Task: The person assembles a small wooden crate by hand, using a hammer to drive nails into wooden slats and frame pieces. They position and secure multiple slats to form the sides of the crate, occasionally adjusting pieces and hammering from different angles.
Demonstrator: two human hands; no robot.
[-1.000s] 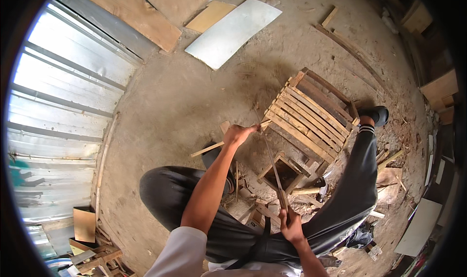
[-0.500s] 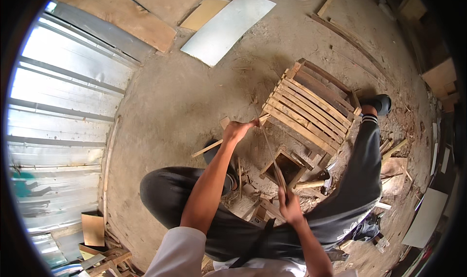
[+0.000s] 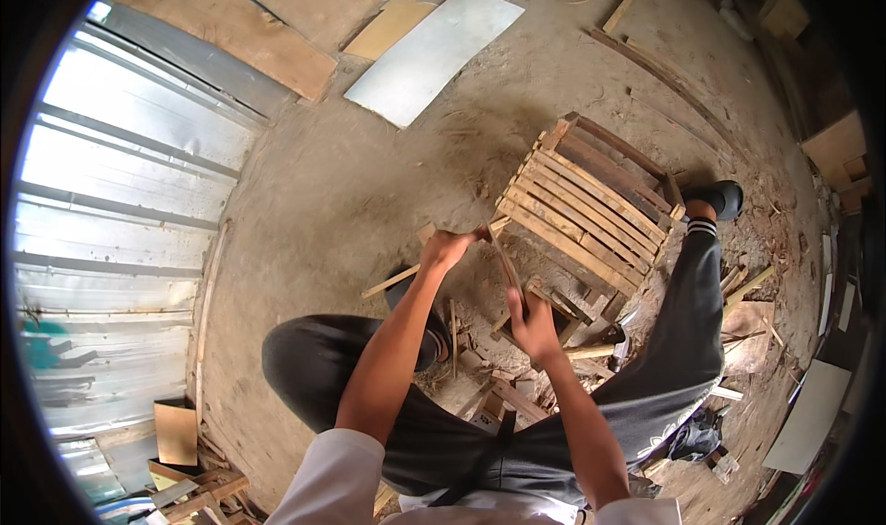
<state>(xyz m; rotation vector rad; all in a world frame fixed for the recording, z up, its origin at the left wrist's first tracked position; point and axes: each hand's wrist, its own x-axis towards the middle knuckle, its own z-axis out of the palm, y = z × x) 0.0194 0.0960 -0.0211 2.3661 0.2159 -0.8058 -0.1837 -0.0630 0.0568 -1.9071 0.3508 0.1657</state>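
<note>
My left hand (image 3: 448,248) is closed around a thin wooden strip (image 3: 391,281), whose near-left end sticks out behind the fist. The strip's far end lies at the left corner of a slatted wooden crate (image 3: 583,213). In my right hand (image 3: 533,324) is the handle of a handsaw, gripped with the fingers wrapped round. The narrow saw blade (image 3: 504,261) runs up from that fist to the strip, just right of my left hand. My fingers hide the saw's handle and part of the strip.
Below the crate stands a small wooden box (image 3: 559,315), partly behind my right hand. Wood offcuts (image 3: 519,401) are scattered between my legs. A white panel (image 3: 436,56) lies on the dirt floor ahead, and a corrugated metal wall (image 3: 120,230) stands at left.
My right hand has pushed the handsaw forward and slightly left, so less blade shows between my hands. My left hand and the strip stay in about the same place.
</note>
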